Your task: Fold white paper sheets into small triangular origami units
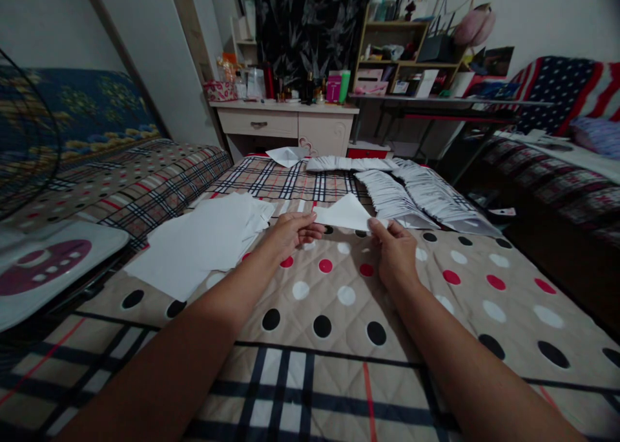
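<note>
Between my two hands a folded piece of white paper [345, 213] is held up over the bedspread, its top edge rising to a low peak. My left hand [296, 230] pinches its left end between thumb and fingers. At the other end, my right hand [394, 247] grips the right corner in the same way. Left of my left hand lies a loose stack of flat white sheets [194, 238]. Beyond my right hand, rows of folded white papers [392, 196] lie packed close together, with another row [351, 164] behind them.
A patterned bedspread [334, 329] with dots and plaid covers the bed. One more white sheet [287, 156] lies at its far edge. A white dresser [281, 122] stands behind, beside a shelf desk [411, 61]. A white and purple case [48, 267] sits at the left.
</note>
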{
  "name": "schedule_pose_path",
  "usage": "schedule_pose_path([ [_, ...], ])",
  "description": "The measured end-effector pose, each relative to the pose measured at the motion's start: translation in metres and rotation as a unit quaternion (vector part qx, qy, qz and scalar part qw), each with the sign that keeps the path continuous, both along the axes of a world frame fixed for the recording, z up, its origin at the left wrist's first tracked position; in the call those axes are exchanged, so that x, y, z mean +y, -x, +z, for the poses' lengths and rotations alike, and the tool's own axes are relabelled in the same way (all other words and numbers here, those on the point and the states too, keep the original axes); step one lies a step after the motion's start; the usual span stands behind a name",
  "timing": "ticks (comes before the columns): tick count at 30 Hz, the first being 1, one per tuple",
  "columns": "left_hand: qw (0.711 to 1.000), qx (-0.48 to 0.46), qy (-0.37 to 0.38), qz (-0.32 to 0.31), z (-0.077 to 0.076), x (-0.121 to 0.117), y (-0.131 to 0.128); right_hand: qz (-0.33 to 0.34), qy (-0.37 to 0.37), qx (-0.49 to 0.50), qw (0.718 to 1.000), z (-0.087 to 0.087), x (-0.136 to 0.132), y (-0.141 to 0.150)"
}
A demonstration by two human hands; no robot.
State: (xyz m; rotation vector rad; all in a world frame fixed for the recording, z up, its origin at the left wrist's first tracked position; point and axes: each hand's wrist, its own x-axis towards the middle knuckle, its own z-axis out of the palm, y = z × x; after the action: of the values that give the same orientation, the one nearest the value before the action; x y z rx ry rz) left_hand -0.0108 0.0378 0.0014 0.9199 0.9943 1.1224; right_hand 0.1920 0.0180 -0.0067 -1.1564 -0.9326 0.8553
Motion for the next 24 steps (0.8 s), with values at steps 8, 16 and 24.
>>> schedule_pose_path([
  [8, 0.991, 0.081, -0.054, -0.088, 0.001, -0.009, -0.010, 0.025, -0.018, 0.029, 0.999, -0.001, 0.004, -0.002],
  [16, 0.993, 0.014, -0.099, -0.057, 0.000, -0.026, -0.040, 0.190, 0.007, 0.102, 0.976, -0.002, -0.017, 0.035],
  [24, 0.997, 0.022, -0.045, -0.057, 0.007, -0.019, -0.026, 0.046, -0.013, 0.121, 0.991, 0.002, -0.003, 0.011],
])
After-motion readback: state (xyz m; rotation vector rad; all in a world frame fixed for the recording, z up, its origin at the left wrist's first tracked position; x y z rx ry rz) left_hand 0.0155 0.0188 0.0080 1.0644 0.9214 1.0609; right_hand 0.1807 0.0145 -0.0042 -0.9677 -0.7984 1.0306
